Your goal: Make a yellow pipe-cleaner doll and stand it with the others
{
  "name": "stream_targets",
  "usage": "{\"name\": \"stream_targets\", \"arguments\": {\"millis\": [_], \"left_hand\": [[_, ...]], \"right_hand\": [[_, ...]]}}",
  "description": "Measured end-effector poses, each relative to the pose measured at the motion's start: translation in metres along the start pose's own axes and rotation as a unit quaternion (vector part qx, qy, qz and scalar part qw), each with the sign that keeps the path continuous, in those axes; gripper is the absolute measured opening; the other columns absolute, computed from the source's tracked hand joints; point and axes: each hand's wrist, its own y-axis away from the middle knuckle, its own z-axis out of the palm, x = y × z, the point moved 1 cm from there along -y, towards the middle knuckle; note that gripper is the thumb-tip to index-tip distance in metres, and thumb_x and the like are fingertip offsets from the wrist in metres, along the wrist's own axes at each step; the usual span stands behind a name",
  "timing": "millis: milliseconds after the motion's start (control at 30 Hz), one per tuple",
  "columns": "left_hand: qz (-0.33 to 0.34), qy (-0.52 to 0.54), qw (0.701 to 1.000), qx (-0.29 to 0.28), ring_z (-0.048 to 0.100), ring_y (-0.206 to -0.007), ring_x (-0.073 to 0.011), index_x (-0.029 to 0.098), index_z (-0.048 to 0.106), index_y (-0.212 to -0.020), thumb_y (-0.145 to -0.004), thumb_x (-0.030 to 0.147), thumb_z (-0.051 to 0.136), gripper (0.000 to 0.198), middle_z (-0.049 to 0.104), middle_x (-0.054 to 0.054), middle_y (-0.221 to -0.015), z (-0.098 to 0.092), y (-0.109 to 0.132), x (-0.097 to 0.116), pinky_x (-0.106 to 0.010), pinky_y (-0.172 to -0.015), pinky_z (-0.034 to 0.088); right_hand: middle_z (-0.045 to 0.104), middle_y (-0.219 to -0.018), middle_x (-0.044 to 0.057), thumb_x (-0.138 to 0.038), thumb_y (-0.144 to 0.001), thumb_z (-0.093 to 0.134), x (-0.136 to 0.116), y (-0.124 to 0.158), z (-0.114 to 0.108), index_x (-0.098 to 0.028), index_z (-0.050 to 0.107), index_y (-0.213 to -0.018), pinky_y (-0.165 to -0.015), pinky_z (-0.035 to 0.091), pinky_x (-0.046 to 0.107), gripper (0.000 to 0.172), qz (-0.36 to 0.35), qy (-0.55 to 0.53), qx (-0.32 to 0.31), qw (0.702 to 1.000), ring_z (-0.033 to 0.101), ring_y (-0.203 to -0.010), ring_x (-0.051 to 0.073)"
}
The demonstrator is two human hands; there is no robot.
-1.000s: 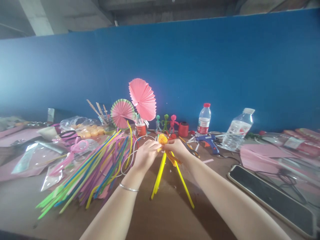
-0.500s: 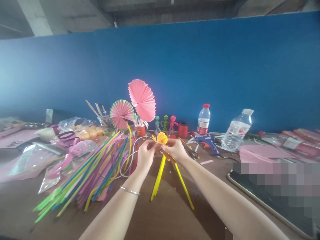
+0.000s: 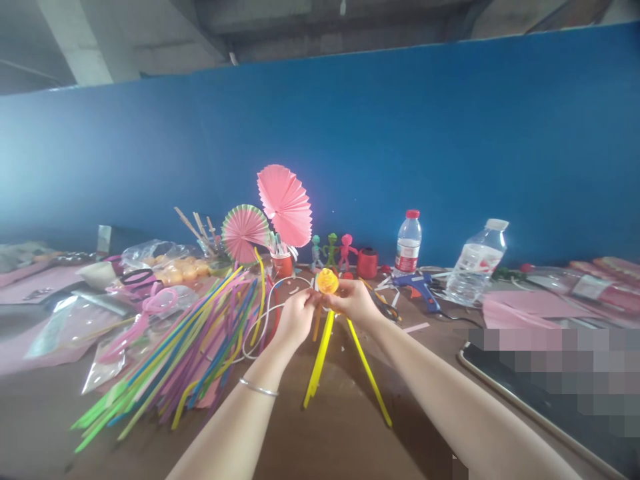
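Observation:
A round yellow-orange coiled piece (image 3: 327, 281) is held up between my two hands over the middle of the table. My right hand (image 3: 354, 300) has its fingers closed on the piece from the right. The fingers of my left hand (image 3: 300, 313) are pinched together just below its left side, and what they grip is too small to make out. An orange strip (image 3: 317, 324) hangs under the fingers. Yellow pipe cleaners (image 3: 320, 360) lie on the brown table (image 3: 300, 440) below my hands, spread in two directions.
Many coloured pipe cleaners (image 3: 175, 360) are heaped on the left. Behind stand a red cup (image 3: 283, 265) with paper fans, small figures (image 3: 332, 250) and a red spool (image 3: 367, 263). On the right are a blue glue gun (image 3: 424, 291), two bottles (image 3: 409, 247) and a dark tablet-like object (image 3: 530, 400).
The view has shifted slightly. My left hand's fingers have moved from the piece's left edge to just below it, and an orange strip now hangs straight down beneath them.

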Motion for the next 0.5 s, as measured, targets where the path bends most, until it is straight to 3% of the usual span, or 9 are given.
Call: {"name": "stream_targets", "arguments": {"millis": [67,133,200,333,400,500], "left_hand": [[-0.087,0.148,0.984,-0.045,0.049,-0.053,-0.0112,0.014,0.063,-0.073,-0.074,0.033,0.055,0.02,0.054,0.0,-0.058,0.002,0.0,0.0,-0.025,-0.056,0.041],[-0.158,0.264,0.949,-0.074,0.045,-0.047,-0.0086,0.013,0.06,-0.069,-0.072,0.034,0.057,0.021,0.051,0.001,-0.056,0.005,0.0,0.001,-0.022,-0.051,0.04],[-0.161,0.276,0.945,-0.069,0.046,-0.047,-0.0089,0.014,0.06,-0.069,-0.073,0.034,0.055,0.021,0.052,0.0,-0.056,0.005,0.001,0.003,-0.022,-0.049,0.039],[0.003,0.057,0.998,-0.003,0.056,-0.067,-0.0156,0.017,0.063,-0.082,-0.078,0.021,0.044,0.02,0.062,-0.004,-0.074,0.003,0.002,0.008,-0.027,-0.064,0.045],[0.094,-0.05,0.994,0.032,0.057,-0.085,-0.018,0.02,0.063,-0.091,-0.076,0.012,0.043,0.026,0.063,-0.005,-0.089,0.001,0.004,0.01,-0.03,-0.078,0.043],[0.173,-0.105,0.979,0.034,0.053,-0.096,-0.0194,0.021,0.061,-0.098,-0.074,0.012,0.048,0.028,0.06,-0.007,-0.1,-0.002,0.007,0.012,-0.033,-0.086,0.041]], "right_hand": [[0.062,-0.069,0.004,-0.03,-0.062,0.064,0.0,0.001,-0.001,-0.014,0.067,-0.076,-0.058,0.043,0.025,0.022,-0.044,0.037,0.0,0.998,0.057,-0.065,0.016],[0.061,-0.069,0.003,-0.027,-0.061,0.064,-0.001,0.001,-0.002,-0.015,0.066,-0.07,-0.061,0.043,0.025,0.015,-0.072,0.07,0.012,0.995,0.057,-0.069,0.017],[0.062,-0.069,0.003,-0.027,-0.062,0.063,-0.001,0.001,-0.002,-0.015,0.066,-0.071,-0.06,0.043,0.025,0.016,-0.048,0.057,0.018,0.997,0.057,-0.067,0.017],[0.062,-0.062,0.004,-0.032,-0.064,0.06,0.004,-0.003,0.0,-0.011,0.065,-0.073,-0.052,0.042,0.024,0.024,0.085,-0.025,0.022,0.996,0.055,-0.055,0.014],[0.059,-0.056,0.002,-0.031,-0.063,0.061,0.008,-0.004,-0.001,-0.01,0.065,-0.067,-0.049,0.039,0.022,0.022,0.129,-0.043,0.035,0.99,0.052,-0.05,0.012],[0.055,-0.05,0.0,-0.028,-0.062,0.06,0.013,-0.005,-0.003,-0.01,0.064,-0.063,-0.044,0.035,0.02,0.018,0.146,-0.06,0.036,0.987,0.047,-0.045,0.009]]}}
